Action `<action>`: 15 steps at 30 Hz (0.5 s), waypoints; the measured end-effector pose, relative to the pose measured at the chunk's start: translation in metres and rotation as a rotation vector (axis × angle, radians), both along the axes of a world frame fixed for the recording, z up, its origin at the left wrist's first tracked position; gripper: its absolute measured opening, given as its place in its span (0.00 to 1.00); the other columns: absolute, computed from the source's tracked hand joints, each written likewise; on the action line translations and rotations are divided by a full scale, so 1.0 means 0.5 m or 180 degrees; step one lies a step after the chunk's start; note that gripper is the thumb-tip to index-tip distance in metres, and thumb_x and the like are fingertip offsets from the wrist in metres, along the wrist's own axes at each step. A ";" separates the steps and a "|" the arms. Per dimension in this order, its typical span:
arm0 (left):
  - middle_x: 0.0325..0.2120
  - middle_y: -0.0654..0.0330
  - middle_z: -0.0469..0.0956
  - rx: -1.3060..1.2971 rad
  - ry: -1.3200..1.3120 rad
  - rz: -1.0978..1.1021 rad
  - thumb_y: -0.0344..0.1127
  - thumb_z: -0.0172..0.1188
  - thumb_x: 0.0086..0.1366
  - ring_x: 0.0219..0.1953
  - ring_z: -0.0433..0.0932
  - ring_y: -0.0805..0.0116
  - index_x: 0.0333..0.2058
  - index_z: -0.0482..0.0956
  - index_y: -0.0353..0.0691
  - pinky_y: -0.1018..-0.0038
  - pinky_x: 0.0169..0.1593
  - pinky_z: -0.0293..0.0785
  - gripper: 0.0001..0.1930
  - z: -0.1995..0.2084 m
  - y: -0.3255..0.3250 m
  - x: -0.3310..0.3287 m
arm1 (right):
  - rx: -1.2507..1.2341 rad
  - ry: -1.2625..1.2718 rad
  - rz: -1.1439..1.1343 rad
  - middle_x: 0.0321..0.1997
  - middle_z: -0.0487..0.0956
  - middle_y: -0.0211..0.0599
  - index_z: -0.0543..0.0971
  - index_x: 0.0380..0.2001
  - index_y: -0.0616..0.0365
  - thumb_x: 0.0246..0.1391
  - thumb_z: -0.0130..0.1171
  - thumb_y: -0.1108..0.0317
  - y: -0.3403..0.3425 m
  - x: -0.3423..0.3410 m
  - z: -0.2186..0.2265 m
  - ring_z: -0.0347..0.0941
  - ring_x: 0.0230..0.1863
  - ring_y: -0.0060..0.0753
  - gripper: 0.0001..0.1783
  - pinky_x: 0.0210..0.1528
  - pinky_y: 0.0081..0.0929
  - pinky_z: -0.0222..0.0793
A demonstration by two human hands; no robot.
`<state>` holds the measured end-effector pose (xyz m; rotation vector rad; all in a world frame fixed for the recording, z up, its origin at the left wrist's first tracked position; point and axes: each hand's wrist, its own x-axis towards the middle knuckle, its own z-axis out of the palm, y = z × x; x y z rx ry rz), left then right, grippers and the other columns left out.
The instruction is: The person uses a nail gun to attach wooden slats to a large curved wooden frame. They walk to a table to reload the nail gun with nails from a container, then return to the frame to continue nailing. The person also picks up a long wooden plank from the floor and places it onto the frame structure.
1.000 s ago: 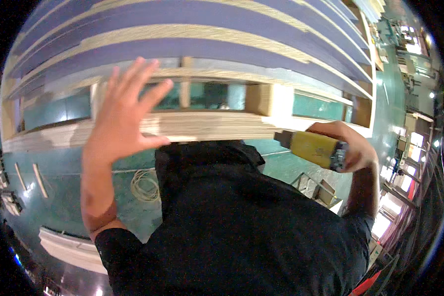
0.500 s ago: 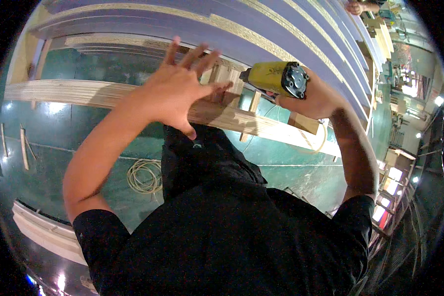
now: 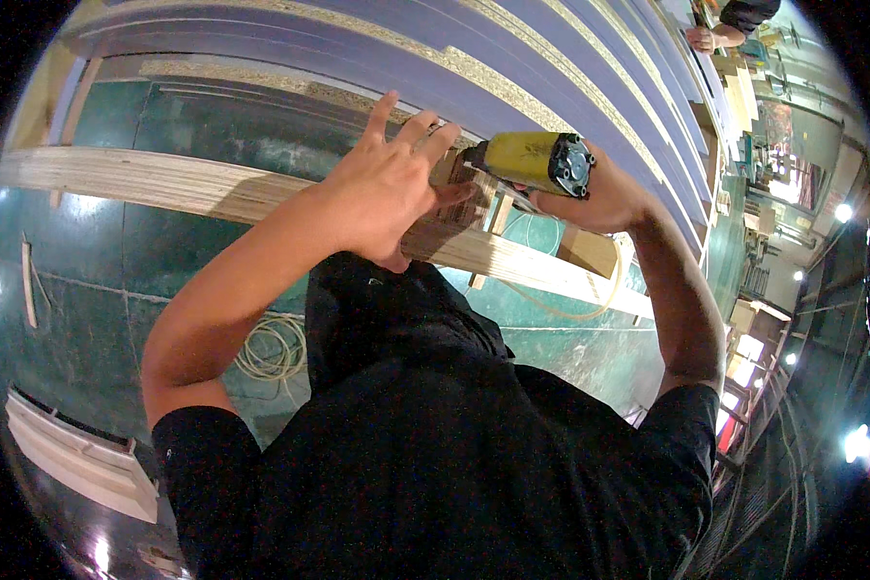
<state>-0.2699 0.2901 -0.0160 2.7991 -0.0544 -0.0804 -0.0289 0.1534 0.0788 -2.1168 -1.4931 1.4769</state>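
A yellow nail gun (image 3: 524, 160) with a black end cap lies in the grip of my right hand (image 3: 609, 198). Its dark nose points left, just short of the fingers of my left hand (image 3: 387, 184). That left hand is open with fingers spread, over a long pale wooden beam (image 3: 193, 184) and beside a wooden piece at the gun's nose. The hand partly hides that piece, and I cannot tell whether the nose touches it. A small wooden block (image 3: 590, 251) rests at the beam farther right, near my right wrist.
Long purple-grey boards (image 3: 541, 82) with pale edges fill the far side. A coiled hose (image 3: 271, 346) lies on the green floor (image 3: 77, 319), with loose wooden sticks (image 3: 29, 285) at left. Another person's hand (image 3: 703, 39) shows at the far right.
My left hand has moved right, closer to the nail gun's nose, its fingers a little less spread. The gun has shifted slightly left and nearer to me.
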 end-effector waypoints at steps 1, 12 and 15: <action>0.67 0.44 0.58 0.0037 -0.0013 0.0011 0.60 0.78 0.37 0.71 0.52 0.44 0.46 0.87 0.52 0.33 0.70 0.39 0.35 0.001 0.000 0.000 | -0.0010 0.0028 -0.0030 0.46 0.83 0.42 0.75 0.54 0.64 0.52 0.69 0.69 0.002 0.000 0.000 0.78 0.47 0.26 0.26 0.52 0.30 0.75; 0.66 0.45 0.58 0.0164 -0.0104 -0.0031 0.62 0.76 0.33 0.69 0.54 0.42 0.62 0.73 0.68 0.32 0.69 0.39 0.49 -0.009 -0.002 0.003 | 0.0125 -0.0194 -0.0007 0.42 0.83 0.38 0.77 0.49 0.60 0.50 0.68 0.66 -0.004 0.001 -0.006 0.78 0.42 0.29 0.23 0.49 0.30 0.74; 0.67 0.44 0.58 0.0012 -0.0152 0.0034 0.58 0.79 0.37 0.71 0.53 0.42 0.57 0.79 0.62 0.33 0.70 0.42 0.43 0.002 -0.002 0.002 | 0.0240 -0.0246 0.0025 0.39 0.82 0.37 0.77 0.48 0.60 0.49 0.67 0.66 -0.016 0.011 -0.014 0.78 0.41 0.28 0.22 0.48 0.30 0.74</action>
